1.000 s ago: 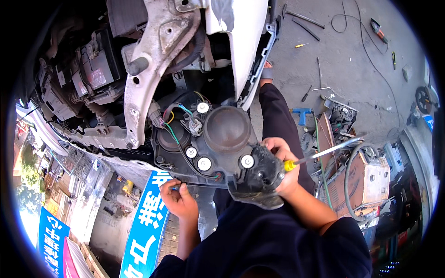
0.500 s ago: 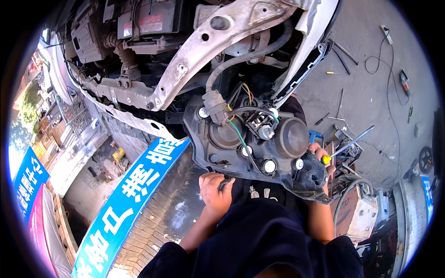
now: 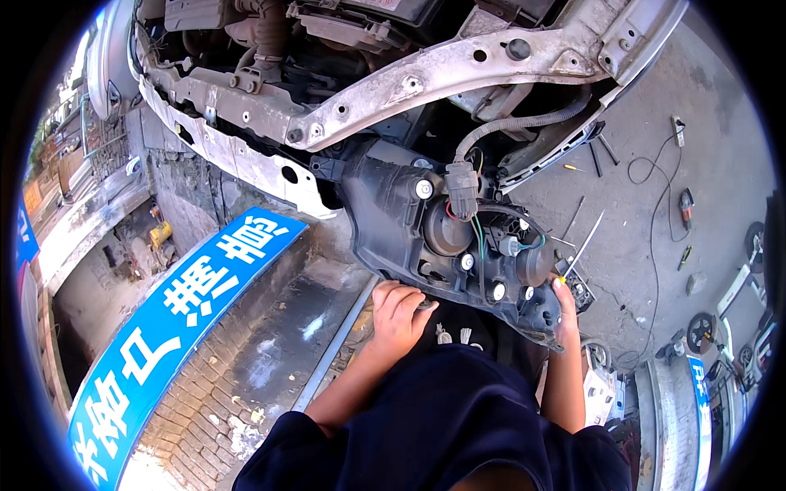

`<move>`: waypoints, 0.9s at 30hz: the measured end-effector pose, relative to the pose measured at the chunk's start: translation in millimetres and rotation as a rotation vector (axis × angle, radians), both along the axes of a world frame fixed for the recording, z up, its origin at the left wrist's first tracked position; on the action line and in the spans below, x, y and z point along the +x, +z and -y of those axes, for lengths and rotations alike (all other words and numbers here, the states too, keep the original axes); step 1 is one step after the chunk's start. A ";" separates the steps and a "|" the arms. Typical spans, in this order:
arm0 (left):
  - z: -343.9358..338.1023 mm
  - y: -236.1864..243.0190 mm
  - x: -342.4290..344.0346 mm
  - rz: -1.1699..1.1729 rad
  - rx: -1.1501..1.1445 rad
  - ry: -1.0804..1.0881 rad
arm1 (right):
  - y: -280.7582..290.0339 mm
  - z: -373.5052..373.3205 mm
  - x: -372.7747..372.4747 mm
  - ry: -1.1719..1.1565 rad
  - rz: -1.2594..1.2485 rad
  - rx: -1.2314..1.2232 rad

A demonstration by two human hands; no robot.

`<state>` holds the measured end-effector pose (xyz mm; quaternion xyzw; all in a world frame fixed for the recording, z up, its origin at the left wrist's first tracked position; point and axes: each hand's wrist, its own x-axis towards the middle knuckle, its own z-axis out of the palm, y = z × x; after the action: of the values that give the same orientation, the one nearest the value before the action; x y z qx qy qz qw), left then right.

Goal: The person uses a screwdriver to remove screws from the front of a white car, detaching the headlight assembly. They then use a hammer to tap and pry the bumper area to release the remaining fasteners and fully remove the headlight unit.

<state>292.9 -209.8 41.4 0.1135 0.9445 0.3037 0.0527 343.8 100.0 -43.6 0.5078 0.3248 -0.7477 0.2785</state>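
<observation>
A black headlamp housing (image 3: 385, 204), its back with bulb covers facing up, sits at the car's front corner below a pale metal frame (image 3: 377, 106). A grey connector (image 3: 461, 184) on a thick corrugated cable hangs over it, with thin coloured wires. My left hand (image 3: 397, 315) grips the housing's lower edge with curled fingers; a small dark part shows by the fingertips. My right hand (image 3: 565, 315) grips the housing's right end. Beside its fingertips is a screwdriver (image 3: 585, 244) with a yellow handle, pointing up-right; whether the fingers hold it too I cannot tell.
The open engine bay (image 3: 360, 33) is above. At left lies a long blue sign (image 3: 131, 376) beside bricks and a grey rod (image 3: 336, 344). On the right floor (image 3: 630, 123) are scattered tools, a power tool (image 3: 686, 209), cables, wheels and assorted parts.
The housing has swung up toward the car frame and lies at a different angle; both hands moved with it, my left one rightward. My view has shifted, showing more sign and floor.
</observation>
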 end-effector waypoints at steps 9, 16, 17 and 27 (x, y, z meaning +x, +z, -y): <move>26.3 -10.3 -18.6 0.041 0.142 -0.194 | 19.0 43.1 -17.0 0.054 -0.042 0.012; 36.1 -18.9 -43.5 0.113 0.239 -0.205 | 12.3 64.7 -29.3 -0.214 -0.064 0.068; 34.6 -14.1 -47.1 0.171 0.266 -0.157 | 12.0 62.7 -31.4 -0.169 -0.055 0.067; -1.6 -39.5 -177.0 0.445 0.488 0.200 | 2.7 58.9 -35.5 -0.217 -0.245 0.080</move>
<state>116.0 -208.2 1.9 -0.0397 0.8157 0.5418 0.1988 308.3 41.1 -40.9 0.4556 0.3290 -0.8162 0.1343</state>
